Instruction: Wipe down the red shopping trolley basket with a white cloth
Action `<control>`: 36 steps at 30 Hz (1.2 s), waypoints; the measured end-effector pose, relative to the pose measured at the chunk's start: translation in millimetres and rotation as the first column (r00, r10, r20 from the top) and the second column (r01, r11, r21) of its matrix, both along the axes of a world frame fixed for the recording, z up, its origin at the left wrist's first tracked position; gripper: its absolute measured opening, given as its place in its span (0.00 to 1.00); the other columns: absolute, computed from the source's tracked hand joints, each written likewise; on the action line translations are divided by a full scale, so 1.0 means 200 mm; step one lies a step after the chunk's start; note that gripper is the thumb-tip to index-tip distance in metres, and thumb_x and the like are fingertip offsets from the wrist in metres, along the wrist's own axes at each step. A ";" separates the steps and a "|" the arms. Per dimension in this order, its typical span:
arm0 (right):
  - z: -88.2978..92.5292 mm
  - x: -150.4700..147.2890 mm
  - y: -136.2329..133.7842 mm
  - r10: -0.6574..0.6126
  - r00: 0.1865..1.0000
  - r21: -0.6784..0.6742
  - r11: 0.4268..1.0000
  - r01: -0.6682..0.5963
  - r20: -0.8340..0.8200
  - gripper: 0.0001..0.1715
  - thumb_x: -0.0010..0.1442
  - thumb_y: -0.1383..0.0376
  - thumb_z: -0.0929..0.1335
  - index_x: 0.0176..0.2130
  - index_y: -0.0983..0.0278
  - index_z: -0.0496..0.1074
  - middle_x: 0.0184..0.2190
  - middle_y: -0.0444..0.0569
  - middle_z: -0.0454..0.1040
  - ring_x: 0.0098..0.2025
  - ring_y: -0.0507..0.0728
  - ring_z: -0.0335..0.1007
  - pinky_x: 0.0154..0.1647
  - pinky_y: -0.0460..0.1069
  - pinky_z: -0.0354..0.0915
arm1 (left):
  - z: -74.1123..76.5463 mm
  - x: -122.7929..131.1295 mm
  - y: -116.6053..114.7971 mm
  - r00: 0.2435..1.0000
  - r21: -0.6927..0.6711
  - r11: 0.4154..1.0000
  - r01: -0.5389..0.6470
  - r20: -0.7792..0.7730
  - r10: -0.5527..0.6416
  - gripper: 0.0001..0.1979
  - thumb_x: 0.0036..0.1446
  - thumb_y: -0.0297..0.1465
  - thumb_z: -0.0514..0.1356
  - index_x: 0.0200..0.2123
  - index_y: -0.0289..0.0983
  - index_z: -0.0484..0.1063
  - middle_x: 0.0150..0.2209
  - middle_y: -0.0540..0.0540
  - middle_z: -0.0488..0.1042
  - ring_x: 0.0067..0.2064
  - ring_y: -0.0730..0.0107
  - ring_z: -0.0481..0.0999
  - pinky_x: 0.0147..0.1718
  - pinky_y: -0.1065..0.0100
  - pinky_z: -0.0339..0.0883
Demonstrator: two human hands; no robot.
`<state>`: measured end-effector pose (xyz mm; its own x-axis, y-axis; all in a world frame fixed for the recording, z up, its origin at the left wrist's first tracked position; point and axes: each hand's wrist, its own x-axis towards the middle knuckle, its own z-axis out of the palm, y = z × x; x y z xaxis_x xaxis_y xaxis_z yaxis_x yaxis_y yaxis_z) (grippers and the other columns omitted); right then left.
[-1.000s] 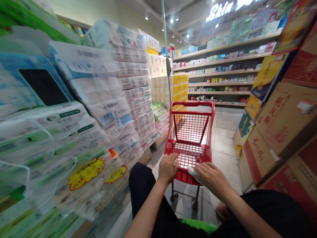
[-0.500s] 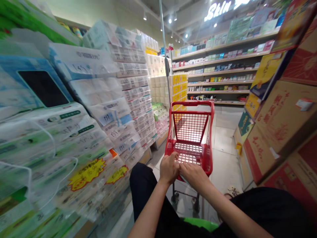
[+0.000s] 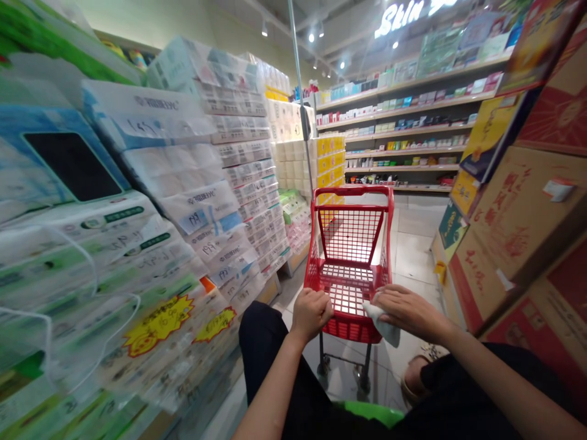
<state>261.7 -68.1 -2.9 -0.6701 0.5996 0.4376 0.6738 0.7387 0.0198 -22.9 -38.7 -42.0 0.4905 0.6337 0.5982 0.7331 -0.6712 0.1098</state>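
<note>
A small red shopping cart [image 3: 351,229] with a grid basket stands in front of my knees. My left hand [image 3: 312,315] is closed in a fist at the near left corner of its basket, apparently around the rim. Over the near right corner, my right hand [image 3: 408,310] holds a crumpled white cloth [image 3: 387,327] under its fingers. The cloth hangs down beside the basket's near edge. Whether it touches the cart is hard to make out.
Stacked tissue packs [image 3: 192,201] line the left side, with a dark-screened phone [image 3: 71,166] and a white cable. Cardboard boxes [image 3: 518,214] rise on the right. Shelves of small goods [image 3: 398,128] stand behind. A thin metal pole [image 3: 300,79] stands left of the cart.
My right hand has moved right, away from my left hand, to the cart's near right corner, and the white cloth now shows in it. My left hand stays at about the same place.
</note>
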 end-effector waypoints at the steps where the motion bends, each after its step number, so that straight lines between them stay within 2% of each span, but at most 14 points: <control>1: 0.01 0.02 0.03 0.020 1.000 -0.045 0.999 -0.019 0.009 0.18 0.68 0.55 0.58 0.39 0.60 0.71 0.36 0.47 0.75 0.43 0.55 0.70 0.54 0.54 0.59 | 0.00 0.00 0.00 1.000 0.001 1.000 0.003 0.002 -0.003 0.16 0.64 0.31 0.48 0.25 0.39 0.67 0.25 0.50 0.68 0.29 0.71 0.66 0.40 0.65 0.58; 4: 0.05 0.07 0.13 -0.001 1.000 -0.131 0.991 0.000 -0.011 0.18 0.69 0.57 0.57 0.42 0.61 0.70 0.39 0.48 0.75 0.45 0.55 0.70 0.58 0.56 0.56 | 0.00 0.01 0.01 1.000 0.001 1.000 -0.004 0.014 0.004 0.15 0.63 0.30 0.48 0.25 0.39 0.67 0.25 0.50 0.69 0.30 0.71 0.66 0.40 0.66 0.58; 9: 0.03 0.04 0.21 -0.089 0.995 -0.105 0.991 0.083 -0.051 0.17 0.69 0.59 0.56 0.41 0.62 0.69 0.39 0.48 0.74 0.45 0.54 0.68 0.60 0.56 0.53 | 0.00 0.02 0.05 0.999 0.011 0.999 -0.038 0.016 0.038 0.15 0.64 0.29 0.48 0.25 0.38 0.66 0.25 0.50 0.68 0.30 0.71 0.66 0.40 0.66 0.58; 13: -0.06 -0.10 0.11 -0.125 0.989 -0.014 0.992 0.124 -0.079 0.15 0.68 0.61 0.57 0.38 0.63 0.69 0.36 0.47 0.73 0.43 0.55 0.67 0.59 0.56 0.53 | 0.01 -0.01 0.08 0.995 0.013 0.995 -0.098 0.018 0.098 0.15 0.63 0.28 0.48 0.24 0.38 0.66 0.25 0.50 0.68 0.30 0.71 0.66 0.40 0.65 0.57; 16: -0.13 -0.21 0.01 -0.150 0.984 0.076 0.984 0.158 -0.097 0.12 0.67 0.62 0.59 0.39 0.63 0.69 0.37 0.48 0.72 0.46 0.56 0.66 0.60 0.57 0.51 | 0.04 -0.04 0.10 0.994 -0.009 0.994 -0.109 -0.002 0.109 0.15 0.64 0.28 0.47 0.25 0.38 0.66 0.26 0.50 0.69 0.30 0.70 0.65 0.40 0.65 0.58; 19: -0.16 -0.29 -0.03 -0.208 0.974 0.148 0.964 0.220 -0.092 0.10 0.67 0.63 0.60 0.38 0.63 0.68 0.36 0.49 0.72 0.45 0.57 0.65 0.60 0.56 0.52 | 0.07 -0.05 0.09 0.993 -0.027 0.993 -0.119 -0.030 0.118 0.14 0.65 0.28 0.47 0.28 0.38 0.67 0.28 0.49 0.69 0.31 0.69 0.66 0.42 0.64 0.58; 22: -0.15 -0.36 -0.04 -0.278 0.958 0.175 0.942 0.287 -0.075 0.10 0.67 0.62 0.61 0.35 0.63 0.67 0.33 0.48 0.71 0.42 0.57 0.65 0.57 0.56 0.53 | 0.08 0.02 0.04 0.989 -0.026 0.988 -0.151 -0.011 0.151 0.12 0.66 0.28 0.47 0.33 0.38 0.68 0.31 0.47 0.70 0.36 0.65 0.68 0.45 0.61 0.57; 26: -0.13 -0.46 -0.08 -0.331 0.941 0.167 0.926 0.339 -0.073 0.08 0.66 0.63 0.61 0.36 0.63 0.67 0.31 0.48 0.69 0.40 0.57 0.64 0.55 0.56 0.54 | 0.02 0.16 -0.07 0.985 -0.091 0.989 -0.119 0.112 0.129 0.12 0.67 0.28 0.45 0.35 0.39 0.68 0.33 0.46 0.71 0.37 0.64 0.70 0.42 0.61 0.58; 28: -0.12 -0.49 -0.11 -0.311 0.949 0.148 0.937 0.316 -0.061 0.08 0.66 0.64 0.61 0.37 0.64 0.67 0.31 0.48 0.69 0.39 0.57 0.64 0.53 0.56 0.54 | -0.02 0.19 -0.11 0.972 -0.130 0.986 -0.109 0.196 0.133 0.13 0.67 0.27 0.44 0.35 0.38 0.67 0.31 0.47 0.71 0.35 0.65 0.70 0.40 0.62 0.58; 31: -0.11 -0.46 -0.13 -0.179 0.984 0.101 0.978 0.180 -0.023 0.11 0.67 0.61 0.60 0.35 0.63 0.66 0.31 0.46 0.69 0.36 0.55 0.63 0.50 0.54 0.55 | -0.04 0.16 -0.15 0.965 -0.131 0.987 -0.088 0.235 0.117 0.13 0.67 0.28 0.44 0.34 0.39 0.66 0.30 0.48 0.71 0.34 0.66 0.70 0.38 0.63 0.58; 34: -0.08 -0.38 -0.08 -0.007 1.000 0.077 0.997 0.006 0.003 0.15 0.67 0.58 0.59 0.33 0.62 0.65 0.30 0.45 0.69 0.34 0.54 0.62 0.46 0.52 0.55 | -0.04 0.09 -0.16 0.971 -0.104 0.993 -0.059 0.225 0.082 0.13 0.66 0.30 0.45 0.31 0.39 0.66 0.28 0.48 0.71 0.32 0.66 0.69 0.36 0.64 0.59; 36: -0.06 -0.31 -0.01 0.047 0.999 0.072 0.996 -0.047 0.002 0.17 0.68 0.57 0.58 0.32 0.62 0.65 0.30 0.45 0.70 0.34 0.53 0.62 0.45 0.51 0.55 | -0.04 0.06 -0.17 0.968 -0.095 0.993 -0.064 0.237 0.085 0.14 0.66 0.30 0.45 0.29 0.39 0.65 0.26 0.48 0.70 0.31 0.66 0.69 0.35 0.63 0.59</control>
<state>199.5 -69.9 -15.1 -0.6970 0.5344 0.4781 0.6382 0.7663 0.0740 -11.9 -72.3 -49.1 0.2882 0.7174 0.6343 0.7256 -0.5959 0.3442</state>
